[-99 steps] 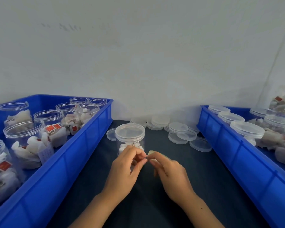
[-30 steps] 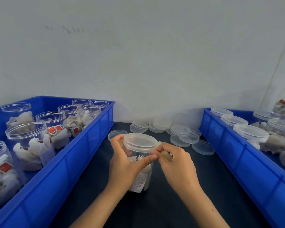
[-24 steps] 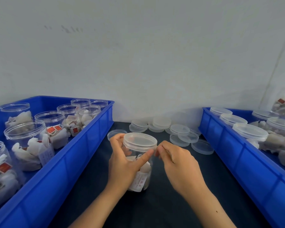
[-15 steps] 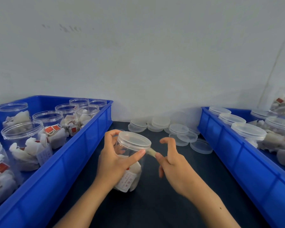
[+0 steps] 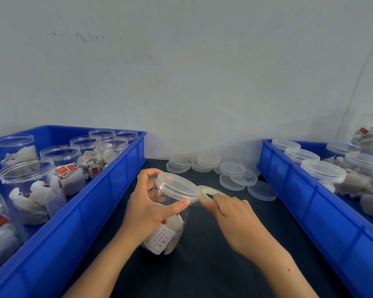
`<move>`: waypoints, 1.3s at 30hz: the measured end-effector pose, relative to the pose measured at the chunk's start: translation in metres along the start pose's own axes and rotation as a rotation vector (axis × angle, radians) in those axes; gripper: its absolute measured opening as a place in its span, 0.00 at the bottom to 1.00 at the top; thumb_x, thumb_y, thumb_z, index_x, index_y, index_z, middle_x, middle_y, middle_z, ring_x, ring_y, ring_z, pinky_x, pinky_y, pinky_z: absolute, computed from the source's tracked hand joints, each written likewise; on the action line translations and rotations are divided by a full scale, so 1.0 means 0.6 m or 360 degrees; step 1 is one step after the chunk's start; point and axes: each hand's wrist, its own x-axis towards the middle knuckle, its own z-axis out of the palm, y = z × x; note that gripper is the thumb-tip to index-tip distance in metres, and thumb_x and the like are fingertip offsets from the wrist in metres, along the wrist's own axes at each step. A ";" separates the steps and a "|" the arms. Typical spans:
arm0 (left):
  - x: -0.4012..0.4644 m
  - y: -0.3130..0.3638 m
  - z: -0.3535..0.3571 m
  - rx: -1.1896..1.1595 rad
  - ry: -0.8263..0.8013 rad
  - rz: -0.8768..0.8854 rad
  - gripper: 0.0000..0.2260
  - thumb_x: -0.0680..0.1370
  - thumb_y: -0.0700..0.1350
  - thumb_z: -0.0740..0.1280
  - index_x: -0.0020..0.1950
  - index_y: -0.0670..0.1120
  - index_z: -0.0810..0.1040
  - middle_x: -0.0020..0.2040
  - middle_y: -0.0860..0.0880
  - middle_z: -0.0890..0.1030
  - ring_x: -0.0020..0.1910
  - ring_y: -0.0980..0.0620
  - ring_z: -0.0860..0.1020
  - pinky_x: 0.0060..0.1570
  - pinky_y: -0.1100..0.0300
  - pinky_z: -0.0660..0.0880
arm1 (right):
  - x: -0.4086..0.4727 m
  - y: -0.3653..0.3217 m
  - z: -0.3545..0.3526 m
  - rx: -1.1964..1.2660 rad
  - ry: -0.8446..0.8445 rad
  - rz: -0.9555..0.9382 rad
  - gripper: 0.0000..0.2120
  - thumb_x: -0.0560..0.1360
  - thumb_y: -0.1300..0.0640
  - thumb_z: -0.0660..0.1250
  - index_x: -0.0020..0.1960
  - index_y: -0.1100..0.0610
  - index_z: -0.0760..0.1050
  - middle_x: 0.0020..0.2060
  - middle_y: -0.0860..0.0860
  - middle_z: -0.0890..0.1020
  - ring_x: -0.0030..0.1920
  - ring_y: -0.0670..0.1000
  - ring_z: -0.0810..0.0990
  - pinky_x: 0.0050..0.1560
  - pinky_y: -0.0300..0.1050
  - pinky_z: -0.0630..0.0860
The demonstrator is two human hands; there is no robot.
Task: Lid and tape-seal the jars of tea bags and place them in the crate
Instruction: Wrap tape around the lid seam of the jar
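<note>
Hidden or unclear: your left hand (image 5: 148,208) covers much of the clear plastic jar of tea bags (image 5: 167,231); the red print on its white paper label (image 5: 159,238) is too small to read. The right blue plastic crate (image 5: 323,214) is cut off at the frame edge.
Jar position: it is tilted on the dark table (image 5: 202,265) between the two crates, with its clear lid (image 5: 177,187) on.
Left hand: your fingers curl round the jar; the thumb tip presses just under the lid rim.
Right hand (image 5: 235,214): your fingers pinch a thin yellowish roll of tape (image 5: 207,193), which touches the lid rim.
Left blue plastic crate (image 5: 99,201): open jars of tea bags.
Right crate: lidded jars of tea bags.
Loose clear lids (image 5: 226,173): stacked on the table by the wall.
</note>
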 end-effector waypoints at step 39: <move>-0.024 0.011 0.033 0.0098 0.0126 -0.0043 0.35 0.60 0.73 0.66 0.63 0.62 0.66 0.55 0.66 0.77 0.55 0.69 0.75 0.50 0.73 0.71 | -0.004 -0.039 0.065 0.1454 0.0281 0.0260 0.23 0.73 0.36 0.64 0.36 0.54 0.61 0.29 0.48 0.68 0.30 0.48 0.63 0.30 0.41 0.63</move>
